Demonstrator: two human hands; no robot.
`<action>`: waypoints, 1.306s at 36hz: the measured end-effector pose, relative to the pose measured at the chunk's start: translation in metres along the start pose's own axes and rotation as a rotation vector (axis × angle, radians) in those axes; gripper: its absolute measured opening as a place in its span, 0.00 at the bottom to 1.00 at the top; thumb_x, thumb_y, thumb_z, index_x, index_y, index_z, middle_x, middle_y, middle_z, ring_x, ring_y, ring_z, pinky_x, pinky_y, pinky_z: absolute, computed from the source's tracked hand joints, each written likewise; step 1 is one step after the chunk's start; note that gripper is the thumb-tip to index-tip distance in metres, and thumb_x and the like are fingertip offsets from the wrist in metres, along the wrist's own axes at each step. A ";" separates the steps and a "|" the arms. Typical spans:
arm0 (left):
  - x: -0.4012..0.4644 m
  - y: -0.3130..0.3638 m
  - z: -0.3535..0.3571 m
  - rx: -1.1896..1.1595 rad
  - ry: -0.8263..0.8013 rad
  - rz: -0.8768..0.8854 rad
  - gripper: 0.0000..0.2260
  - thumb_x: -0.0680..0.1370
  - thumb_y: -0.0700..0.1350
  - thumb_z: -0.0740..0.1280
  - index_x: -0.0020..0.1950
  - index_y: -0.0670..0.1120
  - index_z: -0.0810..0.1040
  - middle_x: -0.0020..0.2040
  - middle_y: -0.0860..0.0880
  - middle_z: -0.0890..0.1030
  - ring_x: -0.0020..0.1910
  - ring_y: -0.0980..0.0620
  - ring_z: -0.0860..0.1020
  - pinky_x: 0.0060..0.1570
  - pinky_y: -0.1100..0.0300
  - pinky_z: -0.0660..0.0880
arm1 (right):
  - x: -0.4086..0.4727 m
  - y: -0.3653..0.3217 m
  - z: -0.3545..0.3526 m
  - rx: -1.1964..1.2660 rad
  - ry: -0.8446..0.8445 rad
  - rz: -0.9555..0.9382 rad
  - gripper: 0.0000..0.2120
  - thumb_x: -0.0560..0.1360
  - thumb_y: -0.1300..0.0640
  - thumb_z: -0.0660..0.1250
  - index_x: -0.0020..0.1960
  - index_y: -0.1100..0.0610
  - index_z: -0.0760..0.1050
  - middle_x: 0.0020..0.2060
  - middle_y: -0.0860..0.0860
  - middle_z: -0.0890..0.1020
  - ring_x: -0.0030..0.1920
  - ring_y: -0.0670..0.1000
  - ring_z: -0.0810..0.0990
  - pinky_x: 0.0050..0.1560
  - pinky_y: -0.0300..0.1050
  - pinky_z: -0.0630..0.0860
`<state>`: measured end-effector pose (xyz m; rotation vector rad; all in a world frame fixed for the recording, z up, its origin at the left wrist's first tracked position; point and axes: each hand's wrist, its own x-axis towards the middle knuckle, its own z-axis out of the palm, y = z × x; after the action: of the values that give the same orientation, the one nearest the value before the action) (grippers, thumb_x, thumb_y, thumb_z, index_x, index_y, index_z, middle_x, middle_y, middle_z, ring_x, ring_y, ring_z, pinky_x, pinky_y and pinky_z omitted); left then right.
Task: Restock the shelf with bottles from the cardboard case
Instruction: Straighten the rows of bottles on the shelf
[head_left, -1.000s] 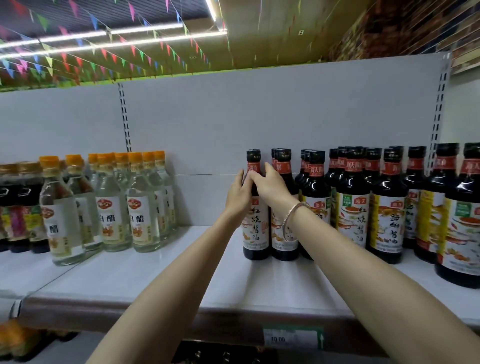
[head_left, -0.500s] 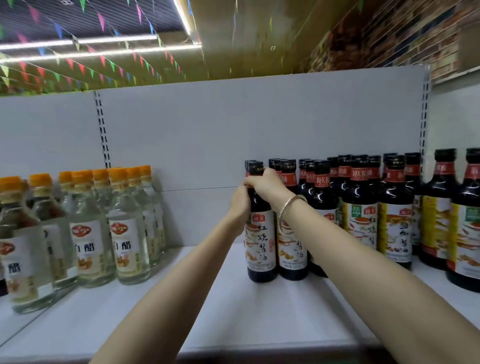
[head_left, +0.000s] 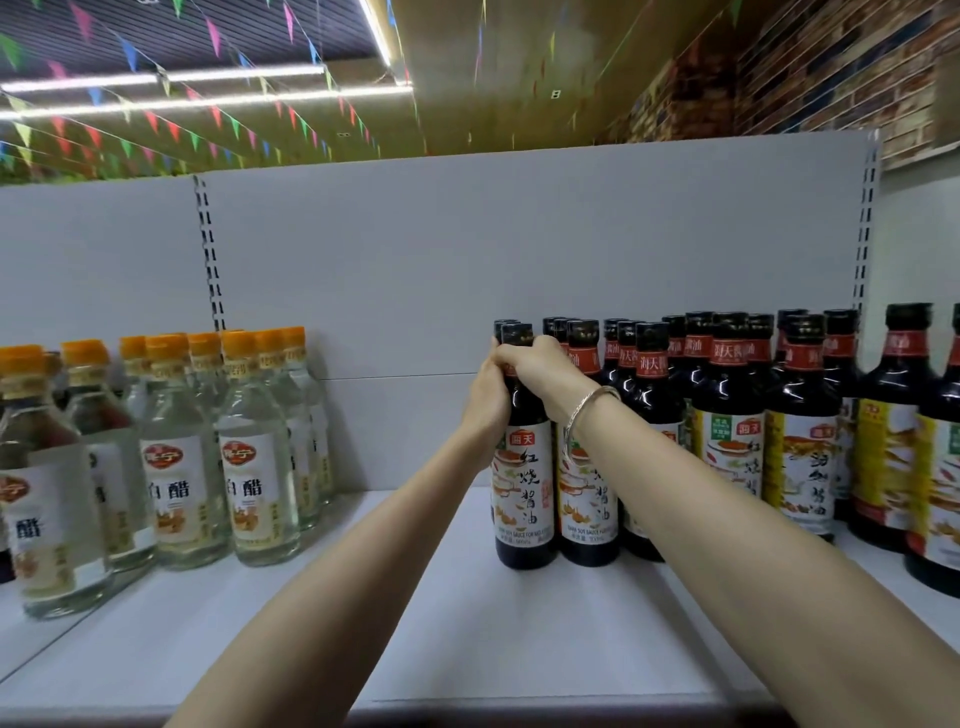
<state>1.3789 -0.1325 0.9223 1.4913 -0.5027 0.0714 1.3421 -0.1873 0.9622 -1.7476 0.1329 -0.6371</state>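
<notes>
Bottle (head_left: 522, 467) is standing upright on the shelf (head_left: 467, 623), at the left end of the dark soy row, touching its neighbour (head_left: 587, 493) at 3 o'clock. Both hands are closing round its neck just under the cap: the left hand (head_left: 485, 400) is wrapping in from 9 o'clock, the right hand (head_left: 540, 366) is coming over from 3 o'clock, a bangle (head_left: 587, 410) sitting on that wrist.

Judging by the grip, the step in hand is seating and squaring this bottle. To do it well, the person should be keeping the base flat on the shelf while nudging, since pushing high on the neck is tending to tip a tall bottle. Turning it so the label faces out, and lining its front with the neighbour's, is what the row is asking for. Letting go gently matters, as one knock could be toppling the packed row at 3 o'clock.

It is looking like dark glass or plastic, glossy, with a black cap, a red neck band and a white label with brush lettering.

Further out, the shelf is lying bare at 9 o'clock, up to the vinegar bottles (head_left: 249, 467) with orange caps. The cardboard case is not showing.
</notes>
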 end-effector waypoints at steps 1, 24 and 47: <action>0.000 0.000 0.000 0.009 0.004 -0.004 0.22 0.83 0.56 0.47 0.67 0.49 0.72 0.59 0.44 0.80 0.55 0.48 0.79 0.50 0.55 0.76 | 0.000 0.000 0.000 -0.004 0.000 0.000 0.07 0.73 0.61 0.66 0.37 0.59 0.71 0.47 0.62 0.81 0.50 0.60 0.81 0.56 0.56 0.77; -0.026 -0.012 -0.027 0.027 -0.075 0.005 0.15 0.82 0.48 0.57 0.68 0.49 0.68 0.63 0.48 0.75 0.54 0.56 0.75 0.44 0.55 0.73 | -0.042 0.032 -0.025 -0.405 -0.042 -0.431 0.22 0.74 0.62 0.66 0.67 0.57 0.67 0.60 0.53 0.75 0.61 0.51 0.75 0.57 0.40 0.73; -0.039 -0.022 -0.040 0.138 -0.135 0.051 0.33 0.70 0.36 0.74 0.72 0.53 0.68 0.59 0.44 0.76 0.51 0.45 0.81 0.50 0.46 0.80 | -0.046 0.062 -0.045 -1.216 0.119 -0.734 0.36 0.68 0.35 0.68 0.68 0.56 0.67 0.66 0.49 0.73 0.77 0.50 0.47 0.69 0.58 0.29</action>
<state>1.3624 -0.0855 0.8877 1.6260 -0.6556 0.0461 1.2966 -0.2249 0.8954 -2.9694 -0.0802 -1.3680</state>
